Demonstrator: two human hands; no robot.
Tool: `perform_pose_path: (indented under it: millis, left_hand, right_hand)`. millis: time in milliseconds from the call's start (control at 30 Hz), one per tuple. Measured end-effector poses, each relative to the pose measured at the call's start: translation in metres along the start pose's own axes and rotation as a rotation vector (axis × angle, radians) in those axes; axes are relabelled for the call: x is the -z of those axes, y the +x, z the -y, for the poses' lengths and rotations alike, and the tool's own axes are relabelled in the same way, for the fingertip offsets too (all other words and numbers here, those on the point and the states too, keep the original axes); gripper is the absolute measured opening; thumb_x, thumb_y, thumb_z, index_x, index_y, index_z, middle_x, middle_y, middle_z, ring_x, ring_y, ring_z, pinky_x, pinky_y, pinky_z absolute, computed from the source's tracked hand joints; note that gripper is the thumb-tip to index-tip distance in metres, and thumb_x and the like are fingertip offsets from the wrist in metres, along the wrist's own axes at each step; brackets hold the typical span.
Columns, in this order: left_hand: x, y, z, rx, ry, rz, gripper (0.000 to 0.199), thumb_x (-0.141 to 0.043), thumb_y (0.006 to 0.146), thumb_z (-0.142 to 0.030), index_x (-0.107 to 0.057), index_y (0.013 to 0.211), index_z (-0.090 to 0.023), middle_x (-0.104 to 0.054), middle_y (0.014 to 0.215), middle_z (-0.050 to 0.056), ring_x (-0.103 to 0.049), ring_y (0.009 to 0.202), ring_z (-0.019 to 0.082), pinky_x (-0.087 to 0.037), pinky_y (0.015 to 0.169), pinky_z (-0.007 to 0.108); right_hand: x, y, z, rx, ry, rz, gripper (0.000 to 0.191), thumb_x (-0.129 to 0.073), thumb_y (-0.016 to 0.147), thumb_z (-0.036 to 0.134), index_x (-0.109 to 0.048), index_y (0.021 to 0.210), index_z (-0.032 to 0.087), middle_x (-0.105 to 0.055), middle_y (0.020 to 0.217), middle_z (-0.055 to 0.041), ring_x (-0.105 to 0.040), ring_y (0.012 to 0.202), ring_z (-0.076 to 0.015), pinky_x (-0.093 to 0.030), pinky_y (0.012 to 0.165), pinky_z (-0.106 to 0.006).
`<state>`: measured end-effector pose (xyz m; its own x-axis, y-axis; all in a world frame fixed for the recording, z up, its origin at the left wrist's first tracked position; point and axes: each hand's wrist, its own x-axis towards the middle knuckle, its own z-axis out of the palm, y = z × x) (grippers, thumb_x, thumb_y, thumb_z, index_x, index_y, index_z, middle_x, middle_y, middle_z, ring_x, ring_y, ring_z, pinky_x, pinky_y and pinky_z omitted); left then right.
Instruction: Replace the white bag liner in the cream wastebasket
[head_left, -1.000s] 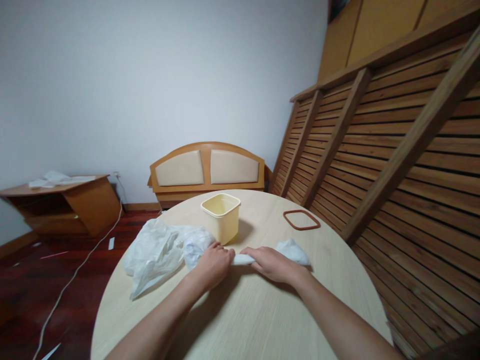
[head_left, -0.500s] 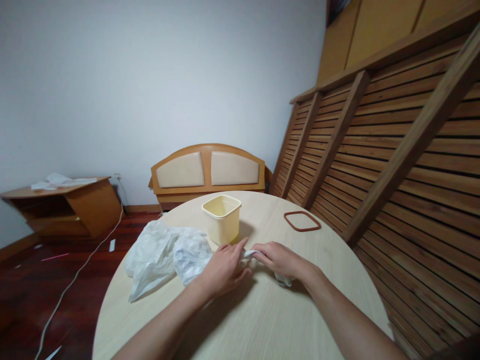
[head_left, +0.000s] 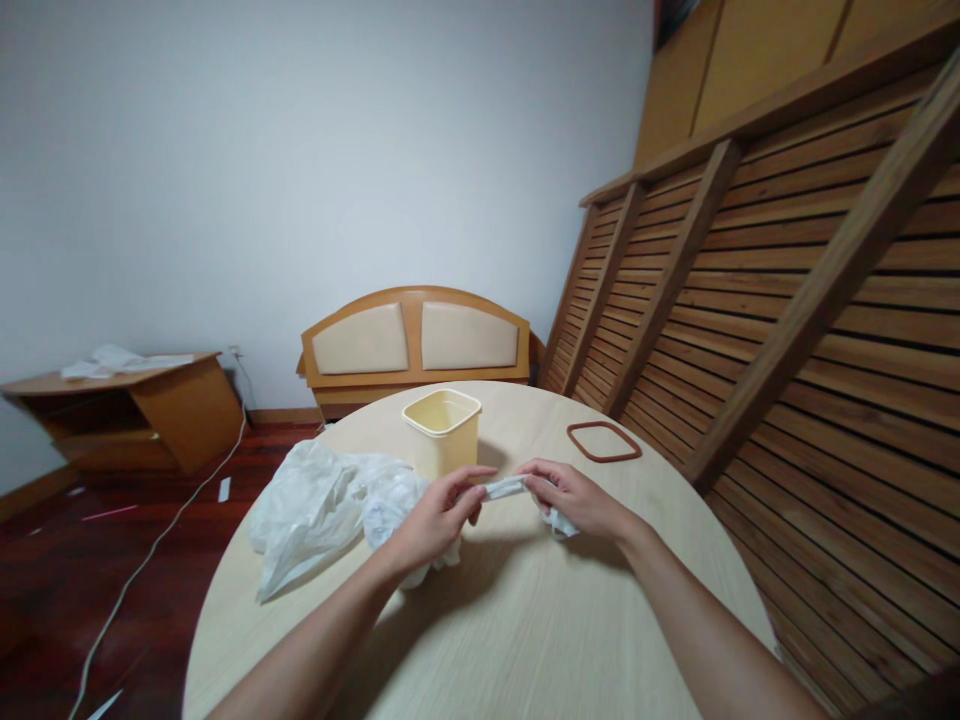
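A white plastic bag [head_left: 505,487], drawn into a narrow strip, stretches between my two hands just above the table. My left hand [head_left: 435,518] pinches its left end between thumb and fingers, and crumpled white plastic hangs below that wrist. The right end is in my right hand [head_left: 579,503], fingers curled round it, with a loose bunch sticking out underneath. Just beyond my left hand stands a pale yellow square container [head_left: 444,448], open at the top. Left of it lies a heap of thin white plastic bags [head_left: 307,515], partly hidden by my left hand.
A brown rounded-square ring [head_left: 619,459] lies on the round, light wood table [head_left: 540,630], towards the right edge. A headboard [head_left: 416,380] stands behind the table. Wooden slats [head_left: 720,300] lean on the right. To the left are a low cabinet [head_left: 195,415] and a floor cable [head_left: 154,550].
Both hands have risen a little. The left has closed from loosely spread fingers to a pinch on the strip, and more of the strip now shows between the hands.
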<state>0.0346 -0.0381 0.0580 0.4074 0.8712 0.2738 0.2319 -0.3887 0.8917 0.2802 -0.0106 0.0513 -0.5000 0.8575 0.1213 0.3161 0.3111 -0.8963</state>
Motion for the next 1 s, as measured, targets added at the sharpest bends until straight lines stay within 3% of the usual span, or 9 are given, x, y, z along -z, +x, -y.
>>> perform_pose_path:
  millis: [200, 300, 400, 533, 667, 800, 1000]
  left_hand:
    - [0.004, 0.003, 0.0, 0.039, -0.225, -0.093, 0.049, -0.061, 0.088, -0.057, -0.071, 0.11, -0.015, -0.076, 0.093, 0.009, -0.044, 0.054, 0.009, -0.04, 0.053, 0.022]
    - [0.004, 0.002, 0.002, 0.005, -0.321, -0.163, 0.045, -0.064, 0.088, -0.052, -0.072, 0.112, -0.015, -0.076, 0.108, 0.011, -0.051, 0.06, 0.009, -0.046, 0.059, 0.023]
    - [0.005, 0.002, 0.003, -0.04, -0.322, -0.192, 0.039, -0.062, 0.091, -0.045, -0.071, 0.115, -0.016, -0.071, 0.127, 0.012, -0.063, 0.077, 0.013, -0.051, 0.071, 0.026]
    - [0.007, 0.003, 0.003, -0.103, -0.124, -0.218, 0.033, -0.05, 0.097, -0.037, -0.068, 0.116, -0.017, -0.066, 0.137, 0.012, -0.068, 0.106, 0.022, -0.056, 0.083, 0.032]
    - [0.009, 0.003, 0.012, -0.211, 0.254, -0.251, 0.034, -0.04, 0.1, -0.025, -0.059, 0.127, -0.02, -0.064, 0.138, 0.012, -0.06, 0.126, 0.023, -0.049, 0.106, 0.038]
    - [0.009, 0.0, 0.029, -0.251, 0.557, -0.212, 0.046, -0.036, 0.101, -0.019, -0.038, 0.147, -0.02, -0.058, 0.142, 0.015, -0.058, 0.13, 0.024, -0.048, 0.109, 0.044]
    - [0.011, -0.006, 0.03, -0.342, 0.663, 0.005, 0.075, -0.054, 0.087, -0.015, -0.02, 0.154, -0.015, -0.053, 0.144, 0.021, -0.055, 0.131, 0.031, -0.049, 0.108, 0.051]
  right_hand:
    - [-0.008, 0.002, 0.0, 0.026, 0.091, -0.055, 0.044, -0.052, 0.096, 0.062, -0.051, 0.117, 0.024, -0.053, 0.074, 0.0047, -0.054, 0.058, -0.0117, -0.039, 0.052, -0.022]
    - [-0.016, 0.006, 0.0, 0.09, -0.012, -0.129, 0.033, -0.046, 0.1, 0.057, -0.047, 0.11, 0.025, -0.048, 0.071, 0.0066, -0.052, 0.06, -0.0125, -0.041, 0.056, -0.024]
    - [-0.025, 0.008, 0.002, 0.187, -0.201, -0.159, 0.023, -0.042, 0.104, 0.045, -0.048, 0.102, 0.023, -0.057, 0.08, 0.0022, -0.056, 0.073, -0.0147, -0.044, 0.071, -0.028]
    - [-0.037, 0.005, 0.01, 0.226, -0.402, -0.107, 0.015, -0.049, 0.102, 0.034, -0.053, 0.109, 0.021, -0.068, 0.099, -0.0054, -0.063, 0.087, -0.0185, -0.046, 0.081, -0.032]
    - [-0.042, 0.002, 0.015, 0.326, -0.534, -0.043, 0.027, -0.057, 0.098, 0.026, -0.057, 0.125, 0.021, -0.069, 0.116, -0.0095, -0.065, 0.104, -0.0224, -0.049, 0.091, -0.035]
    - [-0.04, 0.003, 0.015, 0.459, -0.627, -0.004, 0.036, -0.057, 0.093, 0.013, -0.064, 0.126, 0.024, -0.069, 0.114, -0.0075, -0.064, 0.105, -0.0213, -0.051, 0.093, -0.035]
    - [-0.039, 0.005, 0.015, 0.532, -0.606, -0.021, 0.044, -0.058, 0.086, 0.001, -0.067, 0.12, 0.026, -0.066, 0.113, -0.0061, -0.063, 0.105, -0.0204, -0.052, 0.093, -0.035]
